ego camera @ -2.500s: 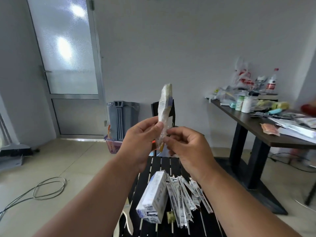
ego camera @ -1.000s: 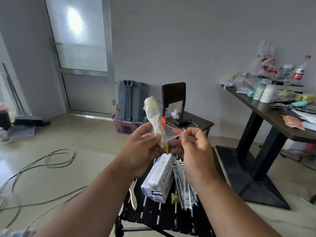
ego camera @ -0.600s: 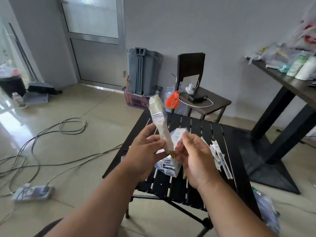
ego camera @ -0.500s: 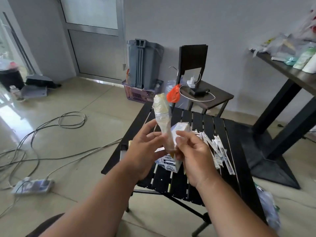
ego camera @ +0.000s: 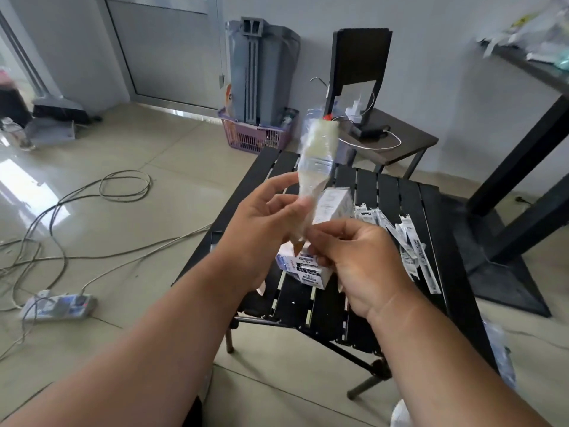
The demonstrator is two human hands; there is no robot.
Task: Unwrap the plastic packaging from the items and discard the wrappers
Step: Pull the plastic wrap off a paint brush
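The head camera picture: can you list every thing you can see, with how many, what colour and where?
wrapped brush: one, pale in clear plastic, held up over the table
slatted table: one, black, centre
white box: one, on the table
small packets: several, white, table's right side
basket: one, purple, by the wall
power strip: one, white, floor left
left hand: one, grips the brush
right hand: one, pinches the wrapper's lower end

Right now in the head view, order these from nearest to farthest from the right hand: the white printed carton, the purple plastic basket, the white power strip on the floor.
From the right hand:
1. White printed carton, on the black slatted table just behind the hand.
2. Purple plastic basket, on the floor beyond the table, by the grey bin.
3. White power strip, on the floor far left.
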